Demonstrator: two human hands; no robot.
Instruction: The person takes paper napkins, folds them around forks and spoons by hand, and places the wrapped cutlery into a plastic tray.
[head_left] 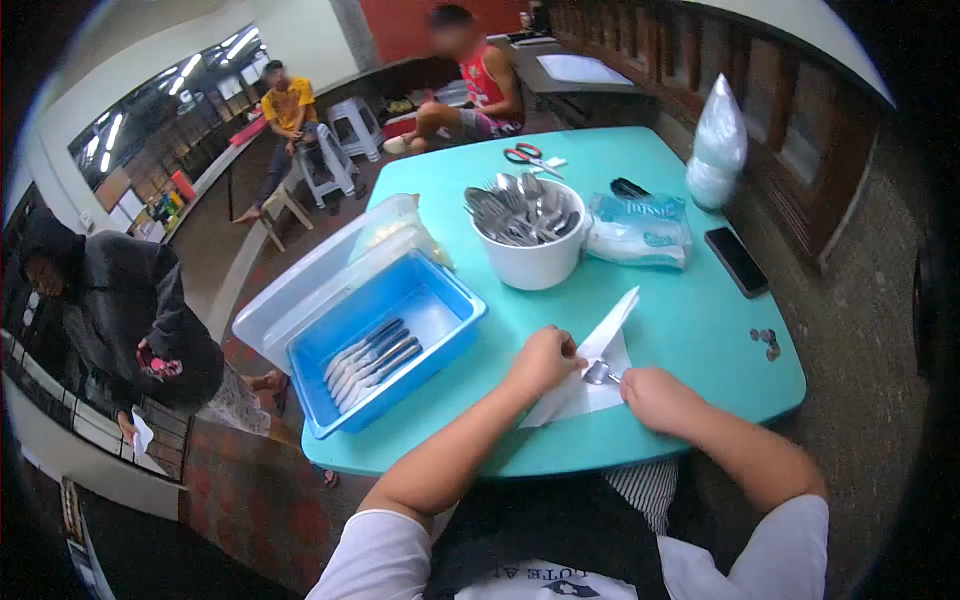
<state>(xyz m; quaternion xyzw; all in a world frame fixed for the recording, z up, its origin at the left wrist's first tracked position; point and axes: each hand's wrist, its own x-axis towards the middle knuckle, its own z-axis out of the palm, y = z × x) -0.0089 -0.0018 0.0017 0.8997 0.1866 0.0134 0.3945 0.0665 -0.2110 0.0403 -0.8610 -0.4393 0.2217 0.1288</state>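
Note:
A white paper napkin [606, 345] lies in front of me on the turquoise table, one corner pointing away. My right hand [660, 399] is closed around the handle of a metal spoon [598, 374], whose bowl rests over the napkin. Whether a fork lies with it, I cannot tell. My left hand [547, 361] pinches the napkin's left side near the spoon bowl. Beyond my hands, a white bucket [527, 262] is full of spoons and forks [520, 208]. On the left, a blue tray [463, 306] holds several napkin-wrapped cutlery sets [370, 362] in a row.
A translucent lid [290, 300] leans behind the tray. A tissue pack [640, 232], red-handled scissors [530, 157], a phone [736, 262], coins [768, 342] and a plastic-wrapped cone [718, 145] are on the table [460, 430]. One person stands at left; two sit behind.

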